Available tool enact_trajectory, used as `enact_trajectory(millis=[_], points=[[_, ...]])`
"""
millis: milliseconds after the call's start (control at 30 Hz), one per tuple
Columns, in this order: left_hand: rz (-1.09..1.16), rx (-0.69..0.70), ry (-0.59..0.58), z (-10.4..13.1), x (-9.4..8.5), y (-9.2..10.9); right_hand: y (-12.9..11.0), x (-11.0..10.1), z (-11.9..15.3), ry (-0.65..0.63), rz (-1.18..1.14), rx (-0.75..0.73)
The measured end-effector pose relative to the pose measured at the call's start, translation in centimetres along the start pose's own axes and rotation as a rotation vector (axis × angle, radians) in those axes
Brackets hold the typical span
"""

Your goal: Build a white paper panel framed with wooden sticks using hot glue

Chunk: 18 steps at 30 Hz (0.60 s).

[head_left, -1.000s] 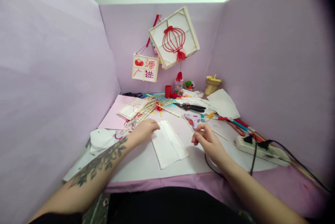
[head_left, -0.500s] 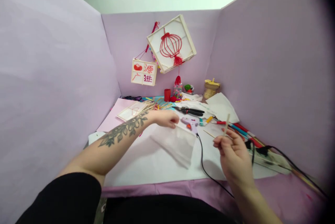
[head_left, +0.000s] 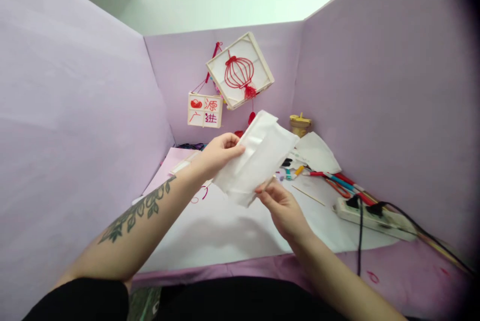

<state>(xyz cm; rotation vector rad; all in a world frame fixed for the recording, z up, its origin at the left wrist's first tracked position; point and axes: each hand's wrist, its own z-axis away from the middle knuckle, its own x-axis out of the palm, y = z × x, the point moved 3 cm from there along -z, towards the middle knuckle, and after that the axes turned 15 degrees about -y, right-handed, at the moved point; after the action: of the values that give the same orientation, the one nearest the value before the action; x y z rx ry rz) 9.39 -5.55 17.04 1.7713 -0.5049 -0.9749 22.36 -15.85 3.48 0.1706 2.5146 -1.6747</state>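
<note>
My left hand (head_left: pixel 225 153) is closed on the upper left side of a thin white paper sheet (head_left: pixel 258 158), thumb lying on its front face. The sheet is tilted above the table, and its edges look folded. At the sheet's lower right edge, my right hand (head_left: pixel 281 206) pinches a short pale stick (head_left: pixel 269 182) between thumb and fingers. Whether this hand also grips the sheet, I cannot tell. Behind the sheet, a glue gun (head_left: pixel 285 174) is mostly hidden.
A power strip (head_left: pixel 375 218) with black cords lies at the right, near markers (head_left: pixel 339 181). One thin stick (head_left: pixel 308 195) rests on the white table cover. A lantern panel (head_left: pixel 242 71) and a smaller panel (head_left: pixel 205 110) hang at the back. A lidded cup (head_left: pixel 300 123) stands right.
The white sheet has been raised off the table and tilted up by my left hand. My right hand has moved left with its short stick to the sheet's lower edge. The view has tipped up.
</note>
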Motion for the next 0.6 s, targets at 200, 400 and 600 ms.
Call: enact_trajectory(millis=[200,400,600], points=[[0.156,-0.382,0.132,4.3,-0.2,-11.0,2.0,-1.4,-0.4,-0.030,0.072,0.277],[-0.243,-0.379,0.083,5.9,0.7,-17.1,4.1,-2.6,-0.6,-0.074,0.492,0.345],[-0.618,0.075,-0.282,5.4,4.2,-14.3,2.7,-4.2,0.2,0.183,0.426,0.193]])
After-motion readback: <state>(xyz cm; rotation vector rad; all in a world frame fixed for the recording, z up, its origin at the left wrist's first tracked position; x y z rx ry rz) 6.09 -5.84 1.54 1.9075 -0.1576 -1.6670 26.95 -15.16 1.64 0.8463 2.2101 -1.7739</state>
